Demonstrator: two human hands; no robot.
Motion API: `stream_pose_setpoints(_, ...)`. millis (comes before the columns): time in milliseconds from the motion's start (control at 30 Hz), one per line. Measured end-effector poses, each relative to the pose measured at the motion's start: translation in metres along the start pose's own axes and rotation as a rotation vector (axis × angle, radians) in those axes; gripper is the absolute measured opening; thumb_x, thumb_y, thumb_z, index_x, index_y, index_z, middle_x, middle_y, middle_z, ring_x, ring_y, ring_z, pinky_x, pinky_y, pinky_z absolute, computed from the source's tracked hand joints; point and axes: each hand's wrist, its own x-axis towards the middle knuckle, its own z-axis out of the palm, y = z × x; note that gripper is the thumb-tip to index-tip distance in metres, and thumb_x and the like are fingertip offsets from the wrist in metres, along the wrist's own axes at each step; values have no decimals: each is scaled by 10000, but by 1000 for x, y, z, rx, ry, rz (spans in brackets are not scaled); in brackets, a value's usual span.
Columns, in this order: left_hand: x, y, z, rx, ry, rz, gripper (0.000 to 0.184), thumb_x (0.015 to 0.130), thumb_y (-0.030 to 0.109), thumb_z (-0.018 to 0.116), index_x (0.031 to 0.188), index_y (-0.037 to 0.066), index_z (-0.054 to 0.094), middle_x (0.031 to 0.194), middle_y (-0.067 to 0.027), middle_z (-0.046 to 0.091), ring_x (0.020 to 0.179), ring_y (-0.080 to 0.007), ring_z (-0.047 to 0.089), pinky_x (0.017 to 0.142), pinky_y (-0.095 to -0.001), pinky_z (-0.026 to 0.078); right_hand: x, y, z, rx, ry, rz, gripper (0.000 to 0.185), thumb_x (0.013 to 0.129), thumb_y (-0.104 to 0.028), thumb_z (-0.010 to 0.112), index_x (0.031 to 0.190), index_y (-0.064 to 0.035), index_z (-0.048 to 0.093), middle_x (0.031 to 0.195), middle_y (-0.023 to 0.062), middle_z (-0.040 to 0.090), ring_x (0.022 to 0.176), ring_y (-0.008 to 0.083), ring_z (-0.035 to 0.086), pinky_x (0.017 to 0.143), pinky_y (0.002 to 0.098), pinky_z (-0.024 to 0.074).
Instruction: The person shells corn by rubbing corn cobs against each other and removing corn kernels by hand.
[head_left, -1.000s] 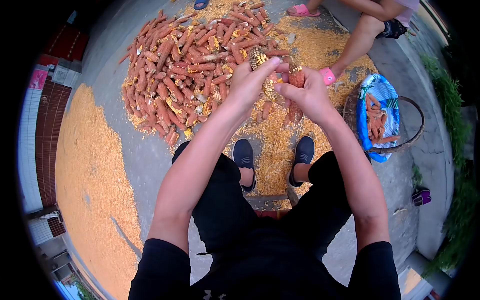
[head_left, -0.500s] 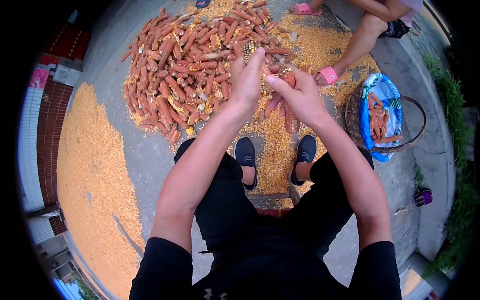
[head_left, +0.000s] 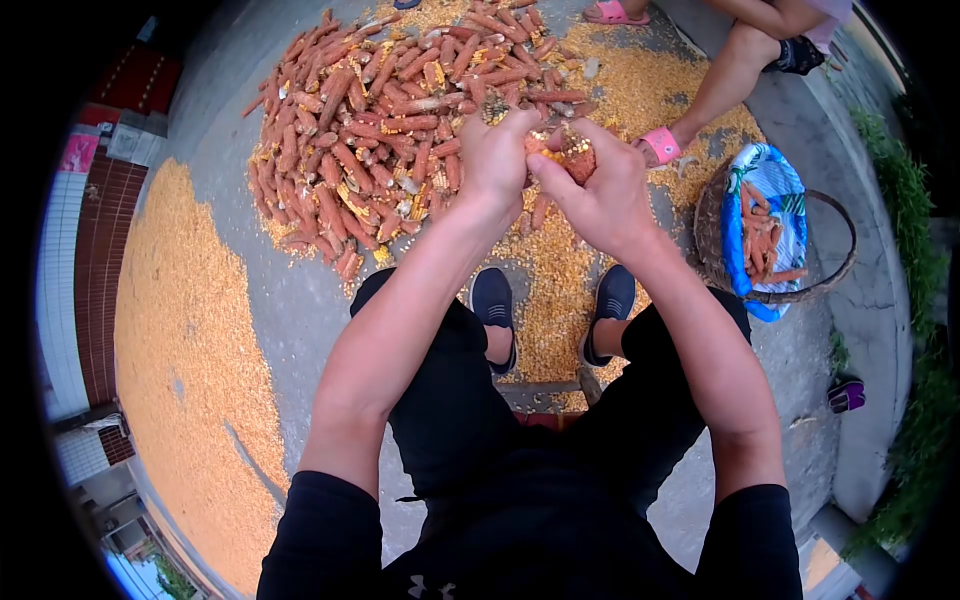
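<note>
Two bare hands are being held close together above grey ground, just beyond a pair of dark shoes [head_left: 614, 294] between which loose yellow kernels [head_left: 545, 310] are being scattered. A reddish corn cob [head_left: 580, 163], with some yellow kernels on it, is being gripped in the curled right hand [head_left: 607, 192], its thumb being pointed toward the left hand [head_left: 492, 163]. The left hand is being kept curled around a kernel-bearing ear [head_left: 494, 108], whose end is being shown past the fingers; whether the ear and the cob are touching cannot be told, the space between being partly hidden. Ahead and to the left, a large heap of cobs [head_left: 350, 150] is being seen, and at far left a broad spread of kernels [head_left: 190, 350]. On the right, more cobs [head_left: 760, 245] are being held in a wicker basket [head_left: 708, 225] lined with blue-edged sheeting [head_left: 733, 245]. Near it, a pink sandal [head_left: 660, 146] is being worn by another person [head_left: 718, 92], partly cropped out.
</note>
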Motion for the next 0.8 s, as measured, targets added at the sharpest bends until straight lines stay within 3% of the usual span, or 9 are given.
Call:
stream_pose_setpoints(100,-5,0,9,-64,56,59,308,872,4,551,1166,-73,599,1041,-136,688,860,-201,697,725,-342,588,0,3,6,206,-2,179,306,843,-242,769,935,35,679,703,143,680,651,292,678,687,415,533)
stream_pose_setpoints(233,4,-15,-2,-40,36,192,278,864,-4,566,1133,-68,595,1006,-98,673,837,-165,650,737,-321,545,-1,2,8,537,-28,473,195,931,-175,702,974,13,673,728,18,618,504,101,562,444,254,464)
stream_pose_setpoints(333,6,-23,-6,19,100,237,104,869,-16,574,964,22,593,921,-37,634,798,-113,589,729,-292,496,-1,5,7,609,-10,526,186,915,-172,702,897,13,694,715,41,673,593,135,652,460,296,488)
stream_pose_setpoints(433,-2,-18,-1,241,31,389,81,871,-6,595,943,30,585,889,-32,628,793,-109,577,721,-282,475,1,13,26,768,254,468,180,923,-166,691,867,5,672,735,65,665,522,117,612,396,278,455)
stream_pose_setpoints(533,5,-19,-2,117,13,398,57,879,8,608,916,37,577,864,-32,625,773,-110,565,717,-275,459,1,9,18,826,186,645,184,938,-182,688,915,0,675,776,76,667,488,123,590,406,283,454)
stream_pose_setpoints(633,12,-13,-8,86,-43,415,74,885,12,612,936,43,569,862,-35,622,767,-123,581,704,-284,473,6,14,7,756,47,666,215,960,-216,687,984,-3,667,770,77,662,492,123,591,405,271,444)
stream_pose_setpoints(733,21,-10,-16,-40,-36,292,72,893,62,643,936,23,601,901,-53,658,781,-103,593,674,-265,482,5,13,-6,767,-136,475,269,966,-269,699,1022,-10,653,693,55,640,471,118,580,407,260,435)
stream_pose_setpoints(800,11,-3,-1,-151,-16,223,121,916,130,667,951,27,615,863,-50,651,725,-94,591,575,-242,444,0,10,-3,642,-146,373,297,963,-294,704,1051,-15,654,648,32,618,470,108,579,405,253,423)
